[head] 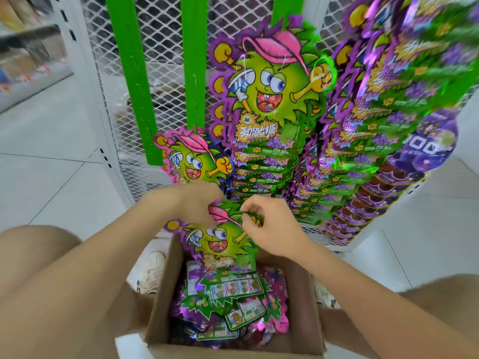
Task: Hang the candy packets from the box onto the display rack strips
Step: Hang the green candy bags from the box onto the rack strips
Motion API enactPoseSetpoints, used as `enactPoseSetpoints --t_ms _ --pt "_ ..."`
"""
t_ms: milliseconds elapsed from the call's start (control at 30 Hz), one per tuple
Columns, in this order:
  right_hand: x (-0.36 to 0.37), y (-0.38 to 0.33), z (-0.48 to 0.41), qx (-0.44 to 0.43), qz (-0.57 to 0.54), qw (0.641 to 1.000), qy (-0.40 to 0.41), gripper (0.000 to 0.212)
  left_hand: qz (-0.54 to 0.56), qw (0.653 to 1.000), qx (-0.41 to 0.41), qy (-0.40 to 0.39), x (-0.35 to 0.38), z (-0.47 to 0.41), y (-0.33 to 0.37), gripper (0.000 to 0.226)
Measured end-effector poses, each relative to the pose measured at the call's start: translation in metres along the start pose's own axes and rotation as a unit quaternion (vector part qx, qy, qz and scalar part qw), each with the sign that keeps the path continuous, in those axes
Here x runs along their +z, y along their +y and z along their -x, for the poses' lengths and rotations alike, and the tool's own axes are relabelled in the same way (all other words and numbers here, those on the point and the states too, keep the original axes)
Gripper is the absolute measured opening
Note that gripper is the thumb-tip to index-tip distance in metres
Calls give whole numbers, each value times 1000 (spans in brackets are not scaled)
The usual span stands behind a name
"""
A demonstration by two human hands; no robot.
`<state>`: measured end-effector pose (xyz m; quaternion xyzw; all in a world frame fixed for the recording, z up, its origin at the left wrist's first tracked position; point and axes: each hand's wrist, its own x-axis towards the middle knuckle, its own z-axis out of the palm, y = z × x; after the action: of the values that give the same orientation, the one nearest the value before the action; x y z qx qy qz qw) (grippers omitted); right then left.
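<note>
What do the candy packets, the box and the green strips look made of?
The candy packet looks like thin metallised plastic film, glossy, with mirror-like purple and green glints. The box is plain brown cardboard, matte, no sheen. The display strips are probably plastic, flat green and semi-matte, with punched tabs; coated card is possible. The rack panel behind looks like white-coated metal mesh.
</note>
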<state>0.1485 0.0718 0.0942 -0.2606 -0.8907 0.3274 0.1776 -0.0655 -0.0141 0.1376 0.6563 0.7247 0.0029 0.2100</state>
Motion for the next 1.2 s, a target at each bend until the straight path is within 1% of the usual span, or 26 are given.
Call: enactPoseSetpoints --t_ms 33,100,133,200,267,367,433,467,500,600,667,767,833,867,933,1000,1067,1133,1200 --pt "-12 -11 -3 1 -9 999 36 7 18 999 10 34 -11 2 2 30" --pt "-32 -30 -7 9 -5 995 96 7 96 987 45 119 -33 12 6 40" --pt "-41 -39 -9 9 13 993 121 9 131 975 61 169 -44 19 9 41" --pt "-56 -55 -14 -12 86 984 155 20 197 950 72 232 -61 28 19 47" --pt "-73 -74 -18 -39 123 976 175 30 227 932 85 268 -73 36 30 45" --pt "-105 -100 -25 -73 69 975 199 34 266 905 116 310 -101 47 46 34" --pt "-129 -111 -33 -91 38 974 203 31 293 882 120 349 -124 48 61 25" --pt "-142 -116 -39 -96 42 972 212 28 303 870 118 371 -137 46 69 28" --pt "-155 -121 -46 -98 52 967 228 25 318 859 119 384 -151 43 76 37" --pt "-192 -135 -66 -106 72 943 306 20 346 836 117 411 -195 27 94 67" --pt "-212 -147 -78 -109 64 928 350 21 370 821 95 424 -220 16 106 76" --pt "-233 -159 -95 -104 42 920 376 24 426 793 65 432 -246 1 116 70" --pt "-241 -161 -105 -102 42 921 375 27 425 801 54 419 -256 -7 115 53" --pt "-244 -161 -110 -104 48 920 375 25 424 806 41 411 -258 -10 113 43" --pt "-246 -160 -117 -106 65 918 377 22 454 803 3 386 -261 -13 107 26" --pt "-247 -161 -123 -103 76 917 379 30 498 798 11 339 -260 -14 103 30" --pt "-247 -163 -128 -99 92 915 381 37 505 806 18 308 -260 -16 102 42" --pt "-246 -163 -132 -90 104 915 379 41 497 808 5 316 -260 -15 105 49" --pt "-244 -161 -134 -83 107 915 380 41 496 808 6 320 -261 -16 107 41"
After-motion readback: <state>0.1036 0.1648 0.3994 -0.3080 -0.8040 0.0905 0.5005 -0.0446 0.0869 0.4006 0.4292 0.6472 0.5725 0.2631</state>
